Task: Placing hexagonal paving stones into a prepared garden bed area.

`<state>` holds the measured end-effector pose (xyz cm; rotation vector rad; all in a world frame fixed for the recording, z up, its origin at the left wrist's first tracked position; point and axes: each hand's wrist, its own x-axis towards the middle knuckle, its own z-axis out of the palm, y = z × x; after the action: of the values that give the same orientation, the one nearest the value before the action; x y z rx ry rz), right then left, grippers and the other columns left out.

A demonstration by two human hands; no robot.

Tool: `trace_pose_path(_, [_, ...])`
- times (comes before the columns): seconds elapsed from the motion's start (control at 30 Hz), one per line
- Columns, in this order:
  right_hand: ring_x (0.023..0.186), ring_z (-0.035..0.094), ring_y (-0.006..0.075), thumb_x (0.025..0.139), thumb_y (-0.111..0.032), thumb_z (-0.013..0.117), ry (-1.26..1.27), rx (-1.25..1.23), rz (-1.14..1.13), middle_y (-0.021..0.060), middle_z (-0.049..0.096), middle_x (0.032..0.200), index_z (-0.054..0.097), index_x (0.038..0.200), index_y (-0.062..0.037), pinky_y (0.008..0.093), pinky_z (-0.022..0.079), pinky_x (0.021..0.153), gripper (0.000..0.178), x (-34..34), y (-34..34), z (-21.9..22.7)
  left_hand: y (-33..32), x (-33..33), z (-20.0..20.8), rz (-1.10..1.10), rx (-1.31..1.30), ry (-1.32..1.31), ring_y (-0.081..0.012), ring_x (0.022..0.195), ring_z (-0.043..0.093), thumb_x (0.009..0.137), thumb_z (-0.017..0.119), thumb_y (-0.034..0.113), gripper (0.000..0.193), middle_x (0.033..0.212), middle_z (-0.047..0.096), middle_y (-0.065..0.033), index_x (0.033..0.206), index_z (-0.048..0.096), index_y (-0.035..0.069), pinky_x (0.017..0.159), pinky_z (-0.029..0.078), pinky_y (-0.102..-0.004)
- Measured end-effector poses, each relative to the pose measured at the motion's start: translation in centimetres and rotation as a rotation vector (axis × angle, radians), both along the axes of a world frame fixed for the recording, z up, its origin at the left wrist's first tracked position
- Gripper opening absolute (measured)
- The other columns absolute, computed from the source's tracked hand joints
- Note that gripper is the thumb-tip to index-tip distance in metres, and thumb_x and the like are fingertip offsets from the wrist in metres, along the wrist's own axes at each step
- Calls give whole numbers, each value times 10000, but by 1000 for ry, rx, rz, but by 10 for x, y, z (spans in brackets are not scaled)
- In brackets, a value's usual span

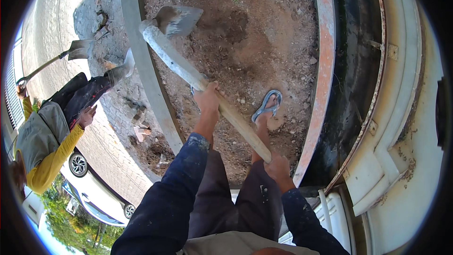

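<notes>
A hoe [236, 122] with a long wooden handle slants across the middle, held in both hands. My left hand [207, 98] is wrapped around the handle about halfway along. My right hand [277, 166] grips its near end. Its wide metal blade [184, 21] is at the far left of the dirt strip, over the soil beside the grey curb [148, 66]; I cannot tell whether it touches the ground. Loose brown soil with small stones [245, 42] lies beneath. My sandalled right foot [268, 106] stands on it, while my left foot is mostly hidden behind my left hand.
A reddish curb [323, 66] bounds the strip on the right, with a dark channel and a pale wall beyond. At left, a person in yellow sleeves [52, 132] holds a shovel [80, 49] over paving. Rubble [137, 113] lies beside the grey curb; a white car [96, 184] stands farther back.
</notes>
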<state>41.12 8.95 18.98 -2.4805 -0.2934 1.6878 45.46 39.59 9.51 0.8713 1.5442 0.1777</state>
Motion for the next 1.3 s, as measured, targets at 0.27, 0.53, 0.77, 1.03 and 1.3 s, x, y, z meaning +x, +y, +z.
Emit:
trace_pose_path(0.27, [884,656,438,797,-177,680,-24,160,204,223,685,907,579,1138,-79,537,519,800,369,147,33,27,19,26,-33,303,110,-11,-204,535,544,873,585,79,94,670,530,-67,882,510,23,511,522,-355])
trace_pose_path(0.53, [869,662,441,764,-151,710,-47,-77,202,221,674,841,561,1041,-75,553,520,779,324,123,-31,95,-81,13,-45,312,-324,-20,-194,586,550,895,570,110,75,713,540,-61,877,550,39,563,527,-352])
trace_pose_path(0.77, [892,666,445,769,-219,703,72,17,35,225,693,886,590,1122,-58,545,521,805,405,44,-66,59,-73,4,17,89,-41,-12,-183,555,535,898,575,89,68,706,530,-47,879,521,51,513,491,-345])
trace_pose_path(1.03, [932,648,482,788,-192,665,234,116,-157,282,679,918,585,1116,-35,572,505,850,373,14,-38,59,-40,-60,-78,-162,17,370,-203,479,583,812,627,53,113,668,607,-109,788,568,-41,456,484,-354])
trace_pose_path(1.3, [904,644,504,753,-192,679,220,-148,-408,284,677,885,599,1058,-21,584,496,839,359,-73,-134,111,-220,-34,-3,-395,-160,292,-190,489,608,794,653,35,130,637,600,-107,846,574,-55,449,468,-340])
